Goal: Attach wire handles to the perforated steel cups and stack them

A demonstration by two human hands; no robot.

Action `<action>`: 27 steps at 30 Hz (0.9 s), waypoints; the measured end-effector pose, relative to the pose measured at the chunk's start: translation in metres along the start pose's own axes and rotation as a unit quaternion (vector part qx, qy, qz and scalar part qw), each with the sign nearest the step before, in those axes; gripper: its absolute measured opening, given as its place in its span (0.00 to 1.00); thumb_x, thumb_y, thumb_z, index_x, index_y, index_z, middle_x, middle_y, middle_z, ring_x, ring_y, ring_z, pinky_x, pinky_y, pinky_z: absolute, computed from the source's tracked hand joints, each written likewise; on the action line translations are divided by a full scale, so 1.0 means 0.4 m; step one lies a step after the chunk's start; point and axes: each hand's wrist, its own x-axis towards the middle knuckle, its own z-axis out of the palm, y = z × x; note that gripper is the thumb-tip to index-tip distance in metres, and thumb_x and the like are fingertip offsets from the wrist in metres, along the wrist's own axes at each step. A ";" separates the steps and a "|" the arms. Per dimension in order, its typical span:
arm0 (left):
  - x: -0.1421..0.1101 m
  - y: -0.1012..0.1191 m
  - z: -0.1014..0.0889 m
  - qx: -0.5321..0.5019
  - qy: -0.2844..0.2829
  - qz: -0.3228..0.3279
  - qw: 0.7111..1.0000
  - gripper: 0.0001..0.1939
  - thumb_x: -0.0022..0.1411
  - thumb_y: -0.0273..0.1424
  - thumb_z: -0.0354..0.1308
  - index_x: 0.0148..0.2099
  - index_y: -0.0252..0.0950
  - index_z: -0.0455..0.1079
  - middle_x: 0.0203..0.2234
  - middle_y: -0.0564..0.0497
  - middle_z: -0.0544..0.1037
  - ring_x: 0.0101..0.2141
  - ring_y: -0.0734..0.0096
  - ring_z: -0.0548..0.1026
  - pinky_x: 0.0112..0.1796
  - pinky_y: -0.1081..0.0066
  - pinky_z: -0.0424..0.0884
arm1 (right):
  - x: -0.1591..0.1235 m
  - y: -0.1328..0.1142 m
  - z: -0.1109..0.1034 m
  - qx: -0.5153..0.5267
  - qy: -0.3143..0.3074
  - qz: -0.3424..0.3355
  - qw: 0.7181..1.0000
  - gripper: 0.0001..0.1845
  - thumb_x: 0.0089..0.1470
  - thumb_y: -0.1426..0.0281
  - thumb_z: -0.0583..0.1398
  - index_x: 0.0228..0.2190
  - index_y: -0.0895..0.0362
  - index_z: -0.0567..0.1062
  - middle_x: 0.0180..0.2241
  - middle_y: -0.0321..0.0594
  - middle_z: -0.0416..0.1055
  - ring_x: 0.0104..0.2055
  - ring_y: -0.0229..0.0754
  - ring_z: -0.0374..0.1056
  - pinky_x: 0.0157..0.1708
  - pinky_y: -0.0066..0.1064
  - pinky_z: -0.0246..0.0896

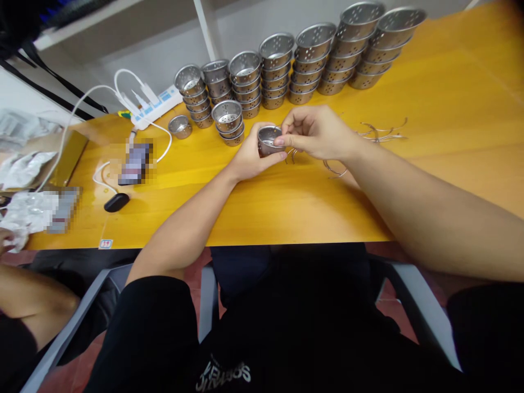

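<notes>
A small perforated metal cup (268, 146) sits tilted in my left hand (250, 154), whose fingers and thumb wrap around its side. My right hand (313, 134) is at the cup's right rim, thumb and forefinger pinched together; what they hold, if anything, is too small to make out. Thin curved metal wires (291, 155) show just under my right hand. More bent wires (382, 134) lie loose on the table beyond my right wrist.
Tall stacks of perforated cups (275, 71) line the back of the yellow table (262, 213). A shorter stack (228, 121) and a single cup (180, 127) stand nearer. Leftward are a power strip (158, 109), cables, a phone (136, 164) and a black case (117, 202). Another person's arm (33, 295) is at far left.
</notes>
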 end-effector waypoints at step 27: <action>0.003 -0.007 -0.006 -0.017 0.045 0.002 0.999 0.54 0.72 0.69 0.81 0.80 0.44 0.65 0.74 0.36 0.80 0.73 0.42 0.84 0.79 0.40 0.82 | -0.006 0.045 -0.039 -0.198 0.072 -0.161 0.964 0.15 0.77 0.47 0.73 0.46 0.42 0.95 0.59 0.52 0.89 0.59 0.67 0.82 0.62 0.66 0.82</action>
